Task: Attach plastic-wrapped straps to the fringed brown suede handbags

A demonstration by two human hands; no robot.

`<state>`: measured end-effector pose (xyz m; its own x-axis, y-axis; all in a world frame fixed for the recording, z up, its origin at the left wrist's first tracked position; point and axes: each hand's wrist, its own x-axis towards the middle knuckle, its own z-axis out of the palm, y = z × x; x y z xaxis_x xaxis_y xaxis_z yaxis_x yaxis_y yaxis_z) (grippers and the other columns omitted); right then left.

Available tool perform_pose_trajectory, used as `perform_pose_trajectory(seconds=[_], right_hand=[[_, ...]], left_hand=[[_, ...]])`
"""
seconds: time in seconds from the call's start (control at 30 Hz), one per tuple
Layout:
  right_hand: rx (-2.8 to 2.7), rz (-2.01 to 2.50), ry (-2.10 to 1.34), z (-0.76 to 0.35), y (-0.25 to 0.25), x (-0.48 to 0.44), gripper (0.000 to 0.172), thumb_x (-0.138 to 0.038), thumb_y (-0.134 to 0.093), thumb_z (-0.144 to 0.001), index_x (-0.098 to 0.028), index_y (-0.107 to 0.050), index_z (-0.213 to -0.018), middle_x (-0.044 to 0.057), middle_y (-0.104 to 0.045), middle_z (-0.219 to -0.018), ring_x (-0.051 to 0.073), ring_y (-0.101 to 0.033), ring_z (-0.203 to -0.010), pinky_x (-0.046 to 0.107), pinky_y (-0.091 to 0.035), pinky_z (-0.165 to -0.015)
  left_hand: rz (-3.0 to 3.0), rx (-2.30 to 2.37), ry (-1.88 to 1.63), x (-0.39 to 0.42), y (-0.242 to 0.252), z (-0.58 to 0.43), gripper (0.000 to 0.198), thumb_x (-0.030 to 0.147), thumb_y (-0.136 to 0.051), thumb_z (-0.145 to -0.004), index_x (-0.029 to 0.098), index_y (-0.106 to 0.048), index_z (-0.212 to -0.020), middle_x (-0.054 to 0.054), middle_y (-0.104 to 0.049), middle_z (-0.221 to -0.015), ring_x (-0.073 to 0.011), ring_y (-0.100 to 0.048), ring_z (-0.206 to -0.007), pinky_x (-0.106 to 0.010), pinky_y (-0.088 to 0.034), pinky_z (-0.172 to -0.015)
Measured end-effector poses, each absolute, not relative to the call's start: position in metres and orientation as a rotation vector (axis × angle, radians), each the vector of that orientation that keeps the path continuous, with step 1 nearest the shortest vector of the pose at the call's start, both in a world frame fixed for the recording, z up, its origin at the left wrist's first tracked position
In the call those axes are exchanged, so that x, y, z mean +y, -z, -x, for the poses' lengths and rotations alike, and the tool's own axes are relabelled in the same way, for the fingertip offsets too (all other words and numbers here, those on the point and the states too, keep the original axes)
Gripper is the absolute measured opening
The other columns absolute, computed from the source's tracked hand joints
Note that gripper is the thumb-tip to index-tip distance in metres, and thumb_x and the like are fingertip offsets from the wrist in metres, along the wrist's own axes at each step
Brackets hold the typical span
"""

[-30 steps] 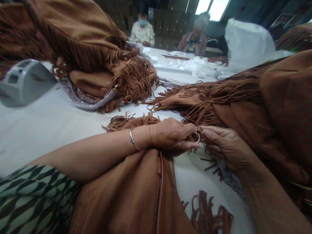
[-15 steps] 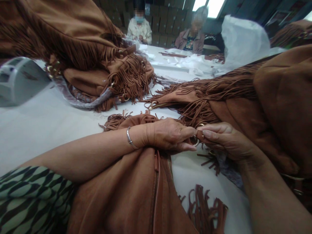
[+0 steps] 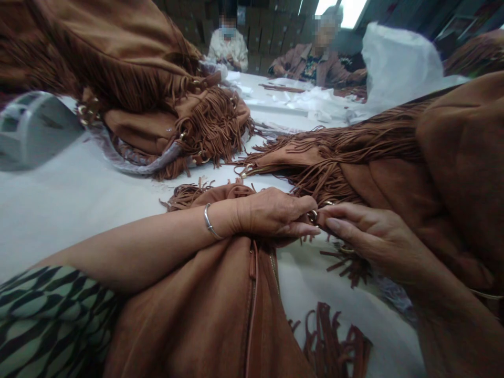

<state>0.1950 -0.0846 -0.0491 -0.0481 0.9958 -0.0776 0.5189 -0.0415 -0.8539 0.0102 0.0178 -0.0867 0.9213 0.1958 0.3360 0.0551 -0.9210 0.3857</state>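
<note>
Metal ring (image 3: 313,216): sits at the fingertips of the left hand (image 3: 275,215), between both hands, out past the right edge of the brown bag (image 3: 197,304). On the left, gripping the ring, index finger above and thumb below. On the right hand (image 3: 366,226), fingers closed in a pinch on a small brown tab (image 3: 322,217), right next to the ring. Can't tell whether ring and tab are joined; mostly hidden by fingers.

Brown bag right under the left forearm, zip (image 3: 252,310) running toward the camera. Silver bracelet (image 3: 210,220) on the left wrist, patterned sleeve (image 3: 51,310) further up. Loose-ended fringe (image 3: 334,341) on the white worktop (image 3: 118,205), just right of the bag.

To the right, more fringed brown suede (image 3: 378,152), partly behind the right hand. Far left, a pile of fringed bags (image 3: 137,58) with a film-wrapped handle (image 3: 134,165); beside it, a grey object (image 3: 37,131), too blurred to identify.

Across the worktop, white plastic (image 3: 401,68) and two co-workers: one in a pale top (image 3: 228,50), one in a brownish jacket (image 3: 295,65).
</note>
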Motion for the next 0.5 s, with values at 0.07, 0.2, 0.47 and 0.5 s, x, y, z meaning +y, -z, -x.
perform_pose_trajectory(seconds=[0.07,0.2,0.47,0.5], right_hand=[[-1.457,1.643,-1.027,-0.190,0.049,-0.089,0.034,-0.049,-0.068,-0.074,-0.017,-0.067,-0.086,0.005,-0.067,-0.073,0.016,-0.058,-0.062,0.023,-0.043,-0.051],[-1.332,1.668,-1.104,-0.188,0.045,-0.094,0.038,-0.051,-0.074,-0.065,-0.015,-0.066,-0.075,0.004,-0.063,-0.063,0.013,-0.052,-0.053,0.020,-0.037,-0.044],[-1.196,1.665,-1.414,-0.201,0.049,-0.091,0.038,-0.049,-0.078,-0.061,-0.014,-0.068,-0.071,0.004,-0.060,-0.061,0.012,-0.050,-0.051,0.020,-0.038,-0.044],[-1.205,1.663,-1.427,-0.201,0.049,-0.091,0.037,-0.049,-0.077,-0.062,-0.014,-0.068,-0.071,0.004,-0.060,-0.061,0.011,-0.050,-0.051,0.020,-0.037,-0.044]], left_hand=[[-2.657,0.126,-0.563,0.019,0.088,-0.009,0.031,0.046,-0.045,-0.091,0.016,-0.048,-0.097,-0.004,-0.066,-0.080,-0.0137,-0.063,-0.069,-0.020,-0.040,-0.058],[-2.566,-0.033,-0.609,0.020,0.089,-0.008,0.026,0.038,-0.055,-0.086,0.016,-0.048,-0.098,-0.003,-0.068,-0.080,-0.0107,-0.063,-0.068,-0.018,-0.041,-0.057],[-2.668,-0.075,-0.586,0.018,0.084,-0.007,0.026,0.040,-0.046,-0.091,0.015,-0.050,-0.098,-0.005,-0.068,-0.085,-0.0123,-0.063,-0.071,-0.021,-0.041,-0.060],[-2.697,-0.060,-0.580,0.018,0.084,-0.007,0.029,0.042,-0.045,-0.092,0.015,-0.050,-0.099,-0.005,-0.068,-0.086,-0.0131,-0.063,-0.072,-0.022,-0.041,-0.060]])
